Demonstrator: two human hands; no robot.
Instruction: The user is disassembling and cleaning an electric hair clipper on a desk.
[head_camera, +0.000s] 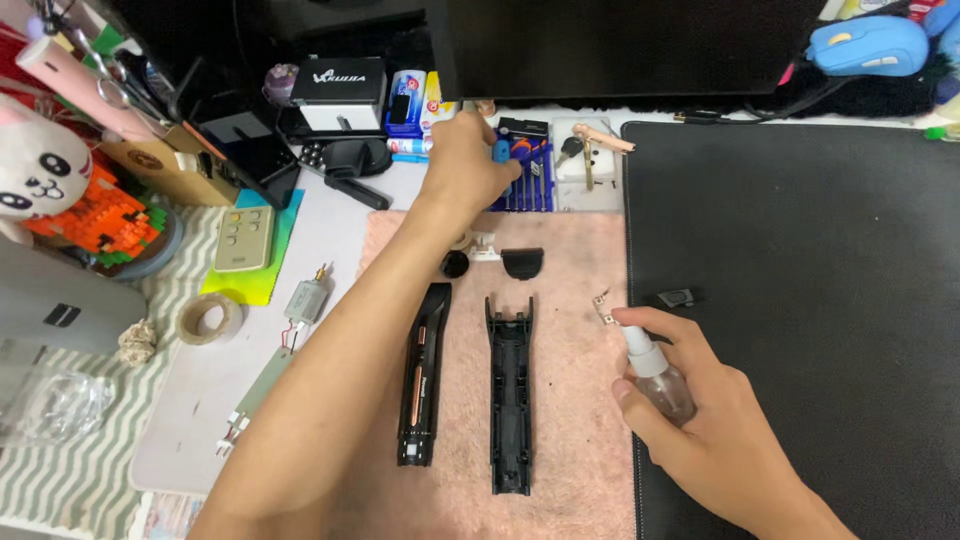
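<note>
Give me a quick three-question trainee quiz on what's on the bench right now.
1. True or false: the right hand holds a clear spray bottle.
2. What does the left hand reach into?
A. the screwdriver set
B. a drawer
C. a pocket
3. How many long black housing halves lie on the pink mat?

Key: 1 true; 2 A; 3 two.

A pale surface (200, 400) under even indoor light — a large black mat (800, 300) on the right, a striped green cloth (80, 470) at left, a dark monitor (620, 45) behind.
</note>
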